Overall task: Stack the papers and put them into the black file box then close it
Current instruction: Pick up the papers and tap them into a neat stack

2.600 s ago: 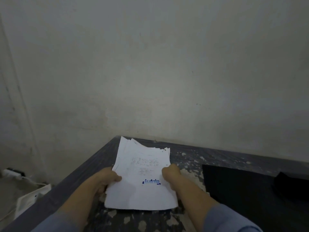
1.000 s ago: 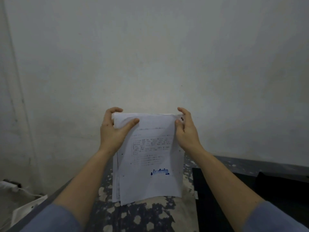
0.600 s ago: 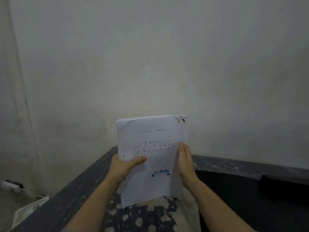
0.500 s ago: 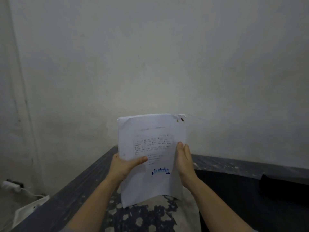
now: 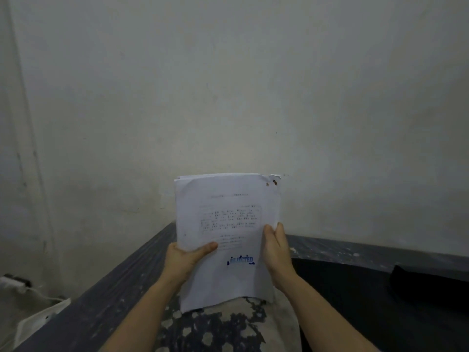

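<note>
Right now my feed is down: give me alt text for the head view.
Both bare hands, left hand and right hand, hold a stack of white printed papers upright over the worn dark table; a blue stamp marks the front sheet. A flat black file box lies to the right.

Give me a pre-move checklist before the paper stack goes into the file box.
1. Left hand grips the paper stack, thumb on the front sheet: ok.
2. Right hand holds the stack's right edge: ok.
3. Stack squared: not ok, sheet edges stick out at the top and top-right corner.
4. Stack upright with its lower edge at the table: ok; contact: cannot tell.
5. Black file box to the right, open or shut: cannot tell, too dark.
6. Path to the box clear: cannot tell; a dark object lies at the far right.
</note>
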